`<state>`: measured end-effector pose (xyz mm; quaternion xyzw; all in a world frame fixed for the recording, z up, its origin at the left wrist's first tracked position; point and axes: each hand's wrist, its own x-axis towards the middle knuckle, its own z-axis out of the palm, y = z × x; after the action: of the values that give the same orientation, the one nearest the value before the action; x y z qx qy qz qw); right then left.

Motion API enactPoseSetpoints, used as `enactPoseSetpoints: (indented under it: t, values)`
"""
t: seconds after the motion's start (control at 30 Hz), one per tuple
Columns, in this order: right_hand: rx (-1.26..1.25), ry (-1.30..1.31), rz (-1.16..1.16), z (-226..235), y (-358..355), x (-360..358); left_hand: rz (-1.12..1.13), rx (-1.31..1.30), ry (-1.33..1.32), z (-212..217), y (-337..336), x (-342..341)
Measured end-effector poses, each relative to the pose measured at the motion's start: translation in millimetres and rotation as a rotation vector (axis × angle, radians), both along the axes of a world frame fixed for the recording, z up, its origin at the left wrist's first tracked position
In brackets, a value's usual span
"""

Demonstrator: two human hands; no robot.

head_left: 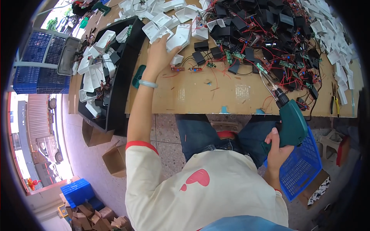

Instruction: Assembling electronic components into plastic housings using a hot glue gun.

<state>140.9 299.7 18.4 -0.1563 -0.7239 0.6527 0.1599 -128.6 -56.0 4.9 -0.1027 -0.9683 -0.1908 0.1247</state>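
Note:
My left hand reaches to the near edge of a heap of white plastic parts. Its fingers and thumb are around a white plastic casing, which rests among other white shells. Below the thumb lies a small white piece. In my right hand is a green power screwdriver, held by its handle with a finger along the trigger side. The tool's bit points up and away over the table edge, close to a small green circuit board with wires.
Black boxes with red-wired boards heap across the table's far side. More white shells pile at far right. A black bin of white parts stands left. Pliers lie near the right edge; a blue basket is below.

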Motion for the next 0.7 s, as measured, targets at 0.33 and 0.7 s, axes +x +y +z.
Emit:
enactPoseSetpoints:
  t: [0.33, 0.7]
  values:
    - [-0.044, 0.042, -0.082, -7.4, 14.5, -5.5, -0.159, 1.594, -0.213, 41.4, 107.9, 112.5]
    - [-0.081, 0.082, -0.115, -4.0, 22.0, -1.2, -0.733, 0.802, -0.060, -37.8, 139.9, 122.9]
